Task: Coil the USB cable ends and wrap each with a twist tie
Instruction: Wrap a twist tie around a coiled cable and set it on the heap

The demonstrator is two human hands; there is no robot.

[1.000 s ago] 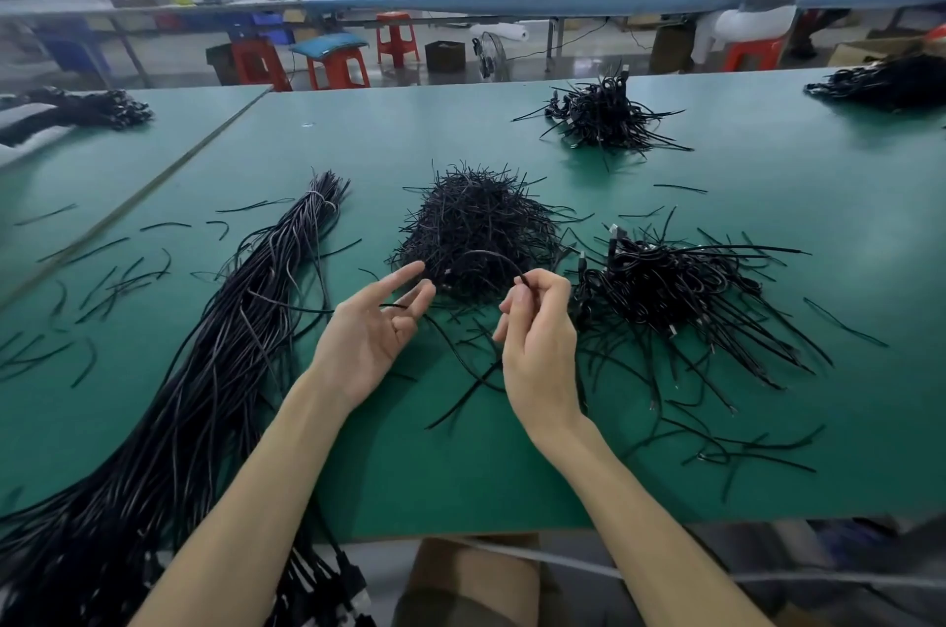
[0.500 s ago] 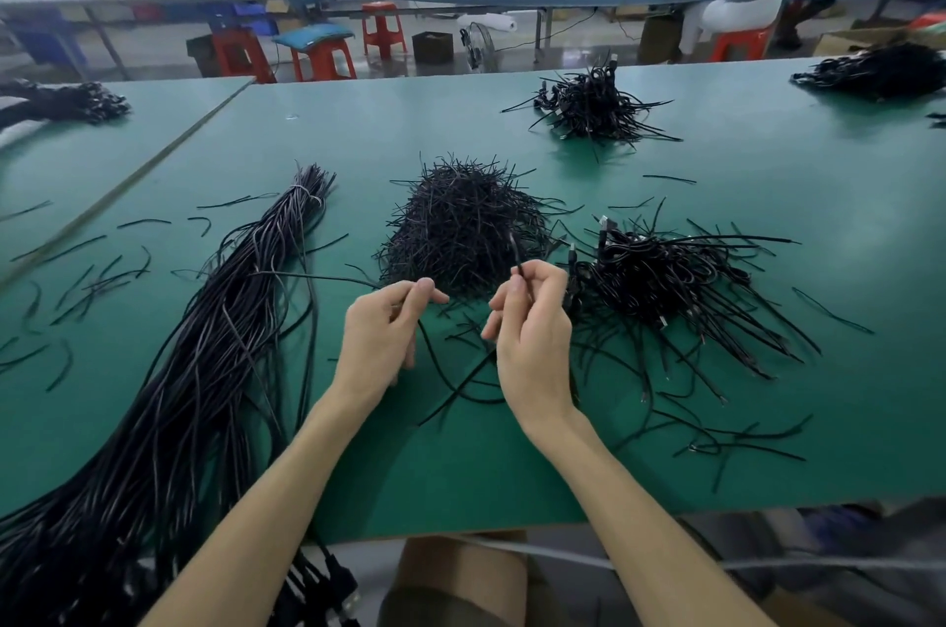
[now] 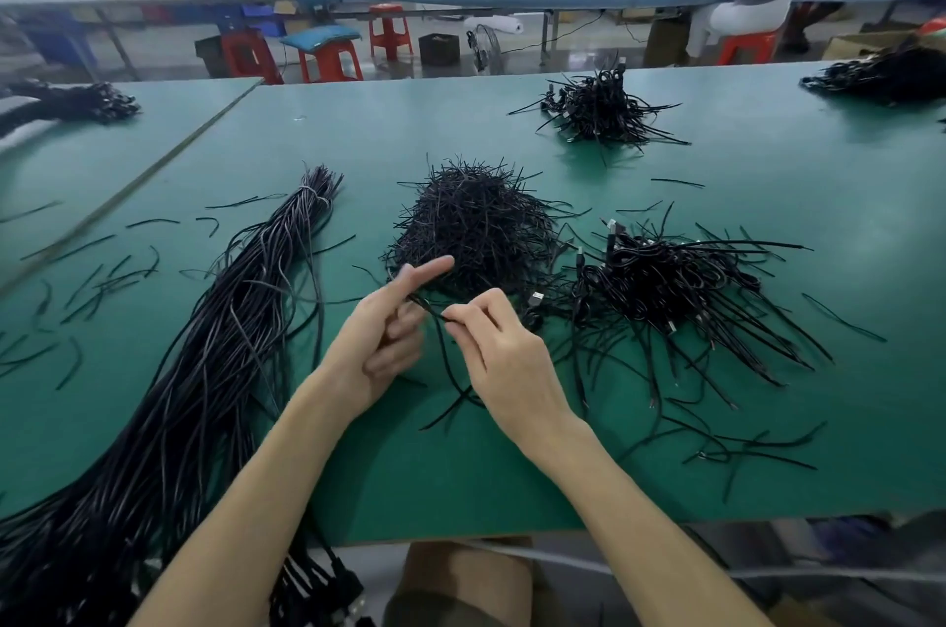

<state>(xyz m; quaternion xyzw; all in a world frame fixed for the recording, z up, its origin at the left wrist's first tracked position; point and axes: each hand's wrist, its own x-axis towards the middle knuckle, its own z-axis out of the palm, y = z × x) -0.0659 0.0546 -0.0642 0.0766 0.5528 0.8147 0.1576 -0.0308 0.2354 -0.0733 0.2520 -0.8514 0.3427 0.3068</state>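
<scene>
Your hands have drawn together, and your left hand point(image 3: 384, 340) now sticks its forefinger out toward the heap of ties point(image 3: 476, 222). Your right hand point(image 3: 507, 360) pinches a twist tie point(image 3: 443, 360), thin, black and limp, between thumb and forefinger. From that pinch it runs up-left to touch your left fingers and trails down onto the table point(image 3: 460, 483). Whether your left hand grips it cannot be told.

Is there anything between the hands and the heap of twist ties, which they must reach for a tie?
Nothing visible does. The heap of twist ties lies just beyond both hands; the left hand points its forefinger over the near edge. Only the USB cable, pinched by the right hand, runs between the hands.
</scene>
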